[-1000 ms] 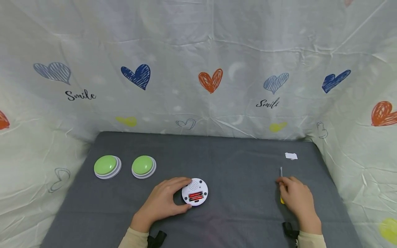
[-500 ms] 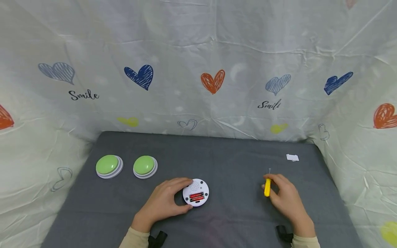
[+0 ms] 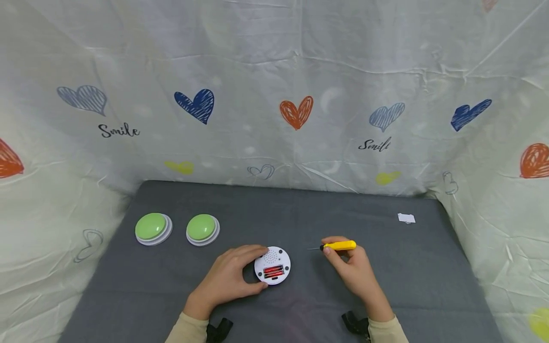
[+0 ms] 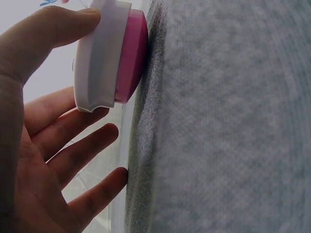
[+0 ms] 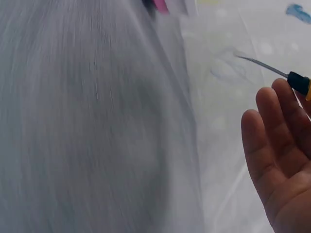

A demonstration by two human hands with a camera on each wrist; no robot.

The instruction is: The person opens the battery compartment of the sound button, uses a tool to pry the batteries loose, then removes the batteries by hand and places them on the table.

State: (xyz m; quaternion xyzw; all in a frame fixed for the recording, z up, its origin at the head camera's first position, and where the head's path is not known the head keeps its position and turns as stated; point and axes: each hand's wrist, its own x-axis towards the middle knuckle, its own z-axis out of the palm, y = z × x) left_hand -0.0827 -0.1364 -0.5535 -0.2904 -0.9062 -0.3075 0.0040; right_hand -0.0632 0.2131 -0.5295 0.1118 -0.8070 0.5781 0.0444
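Observation:
Between thumb and fingers my left hand (image 3: 233, 275) grips the rim of a round white push button (image 3: 263, 259). It lies upside down, its pink dome (image 4: 132, 58) against the cloth in the left wrist view. Red batteries (image 3: 273, 272) show in the uncovered compartment on its underside. To the right of it, my right hand (image 3: 353, 267) pinches a screwdriver (image 3: 340, 246) by its yellow handle. The thin metal shaft (image 5: 265, 65) points left towards the push button, a short gap away. In the right wrist view the other fingers are loosely extended.
Two push buttons with green domes, one at far left (image 3: 151, 226) and one nearer (image 3: 201, 227), stand upright on the grey cloth (image 3: 309, 209). A small white rectangular piece (image 3: 406, 218) lies at the back right. A patterned white curtain (image 3: 249, 57) surrounds the table.
My right hand has lifted the screwdriver off the cloth and carried it left towards the push button, turning its shaft from pointing away to pointing left. My left hand stays on the push button.

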